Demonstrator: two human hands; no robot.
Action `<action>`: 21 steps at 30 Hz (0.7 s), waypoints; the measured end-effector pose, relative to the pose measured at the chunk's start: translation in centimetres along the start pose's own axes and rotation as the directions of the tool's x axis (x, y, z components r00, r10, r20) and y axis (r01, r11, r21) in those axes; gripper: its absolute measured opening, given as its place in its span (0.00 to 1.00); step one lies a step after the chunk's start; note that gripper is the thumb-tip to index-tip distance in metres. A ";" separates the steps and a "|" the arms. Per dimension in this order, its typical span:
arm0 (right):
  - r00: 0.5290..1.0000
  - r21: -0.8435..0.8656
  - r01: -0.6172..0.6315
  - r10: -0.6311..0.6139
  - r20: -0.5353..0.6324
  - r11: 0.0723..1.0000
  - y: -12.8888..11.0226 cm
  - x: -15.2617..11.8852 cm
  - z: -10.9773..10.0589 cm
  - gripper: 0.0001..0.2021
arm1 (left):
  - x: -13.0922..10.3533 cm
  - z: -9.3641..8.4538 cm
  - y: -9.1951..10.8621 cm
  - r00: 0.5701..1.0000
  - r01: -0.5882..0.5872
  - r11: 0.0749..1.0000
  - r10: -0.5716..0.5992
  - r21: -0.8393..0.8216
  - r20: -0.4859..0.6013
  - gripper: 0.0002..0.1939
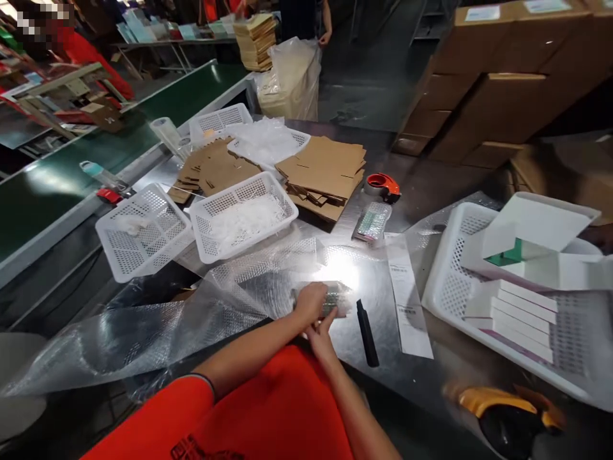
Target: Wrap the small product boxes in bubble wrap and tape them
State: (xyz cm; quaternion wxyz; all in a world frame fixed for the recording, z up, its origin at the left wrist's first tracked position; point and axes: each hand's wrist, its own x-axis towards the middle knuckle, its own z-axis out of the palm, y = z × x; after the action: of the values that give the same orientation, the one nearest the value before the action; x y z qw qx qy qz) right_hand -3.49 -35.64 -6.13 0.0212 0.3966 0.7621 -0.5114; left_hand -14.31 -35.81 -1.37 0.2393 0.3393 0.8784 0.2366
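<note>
Over the steel table, a small bubble-wrapped package point(339, 299) with greenish contents is between my hands. My left hand point(310, 301) is closed over its left end. Just below, my right hand point(322, 333) has its thumb and fingers closed at the package's lower edge. Left of my hands stretches a long clear sheet of bubble wrap point(191, 319). To the right lies a black utility knife point(367, 333), beside a white strip of paper labels point(409, 300). Farther back rests another bubble-wrapped package point(372, 222), near a red tape dispenser point(383, 185).
White perforated baskets point(143, 233) stand at the left, with flattened cardboard point(330, 167) behind. At the right, a white basket point(445, 287) holds white boxes point(524, 316). A yellow tape dispenser point(502, 409) is near the front edge. A green conveyor point(96, 166) runs along the left.
</note>
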 end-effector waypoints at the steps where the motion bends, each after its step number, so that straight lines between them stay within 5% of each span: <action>1: 0.999 0.094 -0.007 0.003 0.034 0.996 1.1 -0.7 -0.6 0.45 | -0.5 0.1 0.0 0.997 -0.069 0.997 0.068 0.035 0.024 0.08; 4: 0.999 0.258 -0.045 0.046 0.002 0.965 5.1 -2.7 -4.9 0.39 | -3.0 1.6 -1.1 0.976 -0.218 0.969 0.214 0.113 0.048 0.08; 6: 0.963 0.142 -0.073 0.107 -0.245 0.987 8.2 -4.1 -9.5 0.35 | -5.2 3.5 -2.4 0.936 -0.343 0.914 0.351 0.216 0.001 0.08; 9: 0.716 -0.072 -0.321 0.192 -0.671 0.944 12.1 -5.9 -16.7 0.37 | -7.9 6.2 -4.1 0.823 -0.485 0.783 0.559 0.390 -0.098 0.11; 11: 0.558 -0.051 -0.510 0.285 -0.780 0.859 13.6 -6.4 -20.1 0.38 | -8.7 7.0 -4.7 0.803 -0.488 0.762 0.583 0.425 -0.124 0.13; 13: 0.475 0.033 -0.633 0.422 -0.772 0.773 14.4 -6.0 -22.1 0.38 | -8.9 6.9 -4.7 0.828 -0.459 0.780 0.549 0.425 -0.114 0.15; 17: 0.388 0.145 -0.766 0.631 -0.672 0.626 16.3 -4.1 -23.8 0.39 | -8.1 5.5 -4.1 0.857 -0.429 0.779 0.510 0.458 -0.065 0.14; 21: 0.379 0.112 -0.808 0.657 -0.652 0.578 19.0 -5.3 -24.4 0.37 | -7.3 5.0 -4.1 0.853 -0.472 0.767 0.522 0.435 0.004 0.16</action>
State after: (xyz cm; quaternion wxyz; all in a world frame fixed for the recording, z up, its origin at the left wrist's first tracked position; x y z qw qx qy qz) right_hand 21.11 -16.16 -6.67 0.0346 0.8344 0.5153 -0.1922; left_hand -8.57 -42.45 -5.76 0.0372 0.5885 0.7992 0.1164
